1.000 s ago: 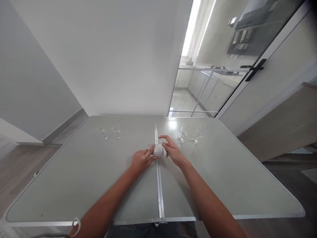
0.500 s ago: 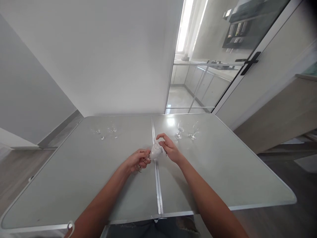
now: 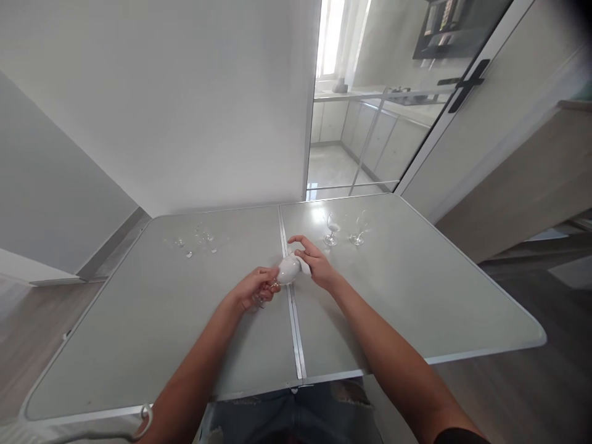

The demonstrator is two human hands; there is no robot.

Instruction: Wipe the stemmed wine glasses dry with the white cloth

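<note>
My left hand (image 3: 252,287) is closed round the stem and foot of a small clear wine glass (image 3: 283,273), which lies tilted above the middle seam of the grey folding table (image 3: 161,333). The bowl of the glass is filled with a white tissue (image 3: 290,267). My right hand (image 3: 312,261) pinches that tissue at the mouth of the bowl, thumb and fingers pressed on it. Both forearms reach in from the bottom of the view.
Two upright wine glasses (image 3: 331,230) (image 3: 357,229) stand at the table's far right. Several small clear glass pieces (image 3: 197,240) sit at the far left. A white wall lies behind the table, and a glass sliding door (image 3: 370,123) opens onto a kitchen.
The glass has been tipped from upright onto its side. My left hand has slid from the bowl down to the stem, while my right hand stays on the tissue. The view has shifted.
</note>
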